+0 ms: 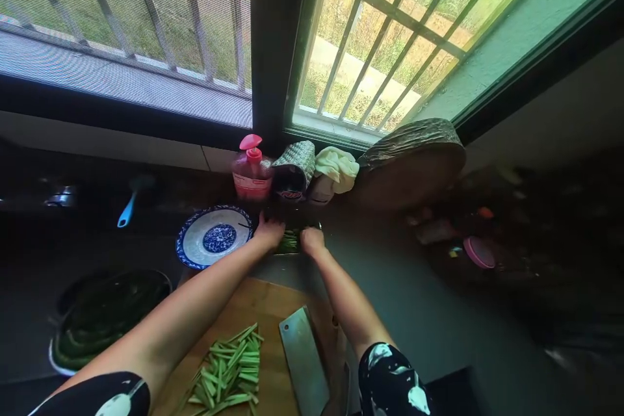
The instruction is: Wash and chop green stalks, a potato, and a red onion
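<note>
At a dark kitchen counter below a barred window (pixel 380 32), a person reaches forward with both bare hands toward a small heap of green vegetable stalks (pixel 290 240) lying at the far edge of the worktop, just in front of the sill. At far left, a blue-handled utensil (pixel 127 209) rests in shadow, and a dark round bowl (pixel 104 315) of green vegetables sits at the counter's near-left edge. Beside it stands a blue-and-white patterned plate (pixel 214 236), its right rim just next to the left hand (pixel 268 232). That hand lies knuckles-up against the left end of the stalks, fingers curled downward onto them; whether it has closed around any cannot be told from this angle. The right hand (pixel 312 240) sits at the right end of the same heap, touching it, fingers bent under and hidden, so its grip is likewise unclear. Behind the hands, a red dish-soap bottle (pixel 251 175) with a pink cap, a woven cloth (pixel 295 169) and a pale rag (pixel 336 169) line the sill. Nearer the camera, a wooden cutting board (pixel 273 318) carries cut green strips (pixel 234 370) and a cleaver (pixel 305 357) lying flat. To the right leans a thick round chopping block (pixel 409 162); a pink lid (pixel 479 252) lies farther right in the gloom.
</note>
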A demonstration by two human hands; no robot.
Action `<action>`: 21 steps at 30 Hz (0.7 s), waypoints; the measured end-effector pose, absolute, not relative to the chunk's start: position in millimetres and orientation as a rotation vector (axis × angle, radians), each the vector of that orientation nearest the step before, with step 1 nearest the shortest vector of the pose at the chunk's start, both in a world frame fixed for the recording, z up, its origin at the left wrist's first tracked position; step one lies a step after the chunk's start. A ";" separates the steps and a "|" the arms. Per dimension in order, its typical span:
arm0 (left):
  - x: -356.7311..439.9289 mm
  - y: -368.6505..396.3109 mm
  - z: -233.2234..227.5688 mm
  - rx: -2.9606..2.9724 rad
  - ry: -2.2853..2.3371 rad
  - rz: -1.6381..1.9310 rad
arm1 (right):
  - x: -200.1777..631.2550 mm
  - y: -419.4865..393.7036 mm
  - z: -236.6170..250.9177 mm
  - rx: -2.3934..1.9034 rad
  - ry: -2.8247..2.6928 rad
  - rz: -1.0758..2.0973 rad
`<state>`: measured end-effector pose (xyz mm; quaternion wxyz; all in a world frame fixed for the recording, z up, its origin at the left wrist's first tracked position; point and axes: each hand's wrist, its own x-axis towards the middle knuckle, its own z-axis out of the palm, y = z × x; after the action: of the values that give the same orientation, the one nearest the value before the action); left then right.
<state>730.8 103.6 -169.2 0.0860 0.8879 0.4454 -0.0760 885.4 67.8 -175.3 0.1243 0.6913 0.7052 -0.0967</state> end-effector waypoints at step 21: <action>727.4 96.0 -142.3 2.536 1.270 -0.503 | 882.8 67.4 -168.4 1.867 2.202 -0.337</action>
<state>727.4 96.0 -142.3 0.1302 0.8729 0.4372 -0.1731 882.8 67.4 -168.4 0.1174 0.6379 0.7523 -0.1152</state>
